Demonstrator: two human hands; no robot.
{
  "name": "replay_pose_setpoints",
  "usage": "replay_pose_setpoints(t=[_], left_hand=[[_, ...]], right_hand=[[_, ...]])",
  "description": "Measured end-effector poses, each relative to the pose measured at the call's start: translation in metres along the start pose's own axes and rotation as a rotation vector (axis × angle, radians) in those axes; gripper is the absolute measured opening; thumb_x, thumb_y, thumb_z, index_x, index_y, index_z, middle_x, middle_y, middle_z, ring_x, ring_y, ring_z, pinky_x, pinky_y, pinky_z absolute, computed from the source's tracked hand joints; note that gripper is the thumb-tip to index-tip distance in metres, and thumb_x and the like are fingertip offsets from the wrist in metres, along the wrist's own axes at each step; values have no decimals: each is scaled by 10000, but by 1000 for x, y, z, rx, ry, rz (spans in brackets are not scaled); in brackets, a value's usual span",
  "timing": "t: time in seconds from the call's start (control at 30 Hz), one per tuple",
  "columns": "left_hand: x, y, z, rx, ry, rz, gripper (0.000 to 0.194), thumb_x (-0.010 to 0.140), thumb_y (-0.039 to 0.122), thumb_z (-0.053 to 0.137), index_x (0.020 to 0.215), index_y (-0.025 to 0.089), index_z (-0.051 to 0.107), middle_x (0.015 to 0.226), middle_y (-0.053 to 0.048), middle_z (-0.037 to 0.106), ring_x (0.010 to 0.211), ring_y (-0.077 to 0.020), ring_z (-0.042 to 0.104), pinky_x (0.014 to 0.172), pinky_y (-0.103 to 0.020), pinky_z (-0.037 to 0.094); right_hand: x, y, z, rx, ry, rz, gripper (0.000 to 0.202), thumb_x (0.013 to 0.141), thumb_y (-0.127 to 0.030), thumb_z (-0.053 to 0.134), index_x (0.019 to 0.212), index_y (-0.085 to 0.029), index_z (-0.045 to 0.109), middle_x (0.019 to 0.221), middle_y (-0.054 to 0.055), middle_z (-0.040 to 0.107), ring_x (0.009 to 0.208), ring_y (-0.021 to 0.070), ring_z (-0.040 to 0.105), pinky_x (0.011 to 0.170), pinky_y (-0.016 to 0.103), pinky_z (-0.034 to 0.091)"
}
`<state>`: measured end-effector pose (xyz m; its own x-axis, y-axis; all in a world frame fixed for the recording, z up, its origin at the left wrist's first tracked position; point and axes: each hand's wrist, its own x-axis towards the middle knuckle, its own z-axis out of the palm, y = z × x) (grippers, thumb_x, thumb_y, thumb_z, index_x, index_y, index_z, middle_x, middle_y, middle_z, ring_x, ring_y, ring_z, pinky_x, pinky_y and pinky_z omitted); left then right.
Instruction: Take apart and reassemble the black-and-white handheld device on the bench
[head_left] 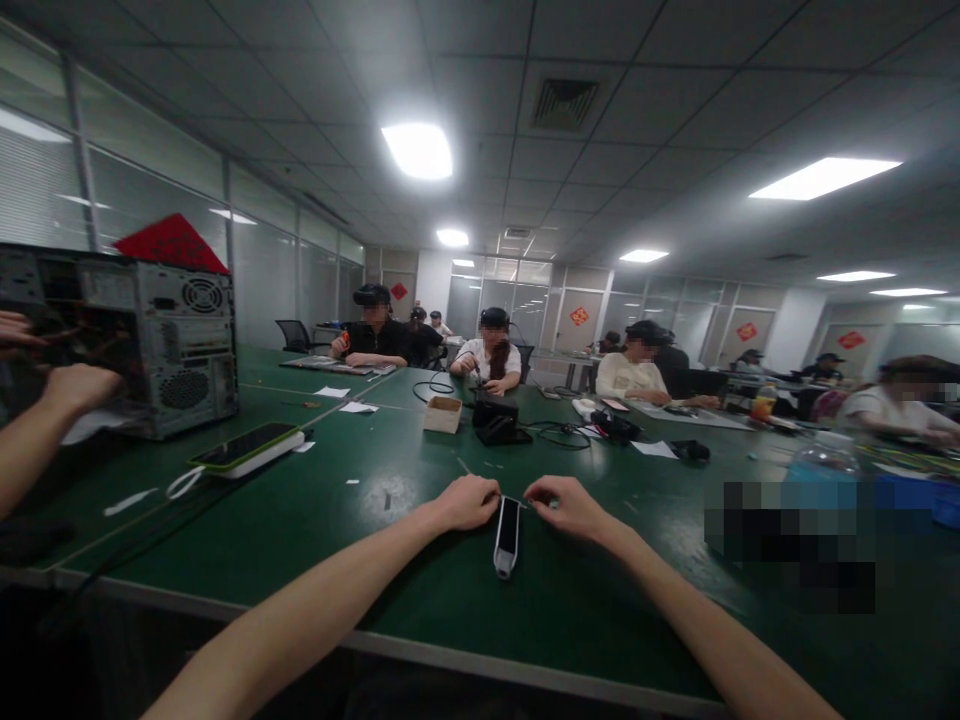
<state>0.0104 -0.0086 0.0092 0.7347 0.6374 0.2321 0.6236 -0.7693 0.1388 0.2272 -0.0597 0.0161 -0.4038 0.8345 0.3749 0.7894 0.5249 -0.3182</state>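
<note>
The right hand [570, 508] has thumb and fingers curled close; whether they pinch something small, I cannot tell. The left hand [469, 502] bends its fingers at the other side, its hold also unclear. Between them, extending toward the wearer, a slim device [507, 535] lies on the green table [420, 590]. A sideways knock from either hand could probably swivel it, since nothing visibly pins its near end. Both forearms slant inward, hands low; beyond them sits an open box [442, 420].
</note>
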Motion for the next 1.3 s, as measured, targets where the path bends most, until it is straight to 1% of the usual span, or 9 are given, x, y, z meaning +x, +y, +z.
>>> replay_pose_setpoints(t=[0.23, 0.47, 0.63, 0.83, 1.1, 1.3], left_hand=[[0, -1, -1, -27, -8, 6, 233, 887, 266, 379, 925, 199, 600, 909, -43, 658, 798, -173, 607, 670, -246, 444], [1, -1, 2, 4, 8, -24, 229, 877, 268, 406, 929, 197, 617, 888, -47, 665, 811, -182, 615, 695, -250, 453], [1, -2, 3, -12, 18, 2, 245, 880, 278, 395, 927, 199, 622, 891, -47, 668, 803, -179, 614, 691, -247, 455], [1, -4, 3, -42, 21, 11, 254, 887, 296, 390, 932, 200, 620, 895, -42, 665, 795, -174, 612, 683, -241, 451], [5, -11, 7, -56, 31, 50, 262, 890, 310, 408, 934, 205, 644, 874, -33, 676, 771, -167, 618, 683, -235, 444], [6, -13, 3, -61, 10, 116, 274, 889, 257, 419, 962, 194, 676, 927, -38, 690, 810, -159, 619, 709, -217, 435]], right_hand=[[-4, 5, 0, 54, -51, 34, 195, 770, -199, 523, 885, -170, 677, 839, 35, 672, 729, 143, 599, 685, 255, 492], [-3, 0, 2, 68, -75, 52, 162, 773, -224, 547, 874, -174, 664, 835, 33, 665, 724, 140, 595, 674, 253, 493], [-3, -2, 0, 34, -96, 72, 167, 773, -238, 547, 880, -175, 660, 840, 34, 661, 720, 142, 589, 663, 254, 483], [-4, 0, 1, 12, -97, 56, 177, 783, -262, 537, 878, -173, 656, 832, 32, 654, 721, 143, 583, 646, 252, 467], [-3, -1, 3, 49, -108, 95, 178, 770, -257, 548, 880, -161, 650, 807, 30, 653, 693, 137, 588, 631, 244, 473], [-4, -1, 7, 86, -59, 109, 170, 751, -243, 552, 860, -161, 654, 769, 20, 660, 670, 133, 595, 617, 234, 470]])
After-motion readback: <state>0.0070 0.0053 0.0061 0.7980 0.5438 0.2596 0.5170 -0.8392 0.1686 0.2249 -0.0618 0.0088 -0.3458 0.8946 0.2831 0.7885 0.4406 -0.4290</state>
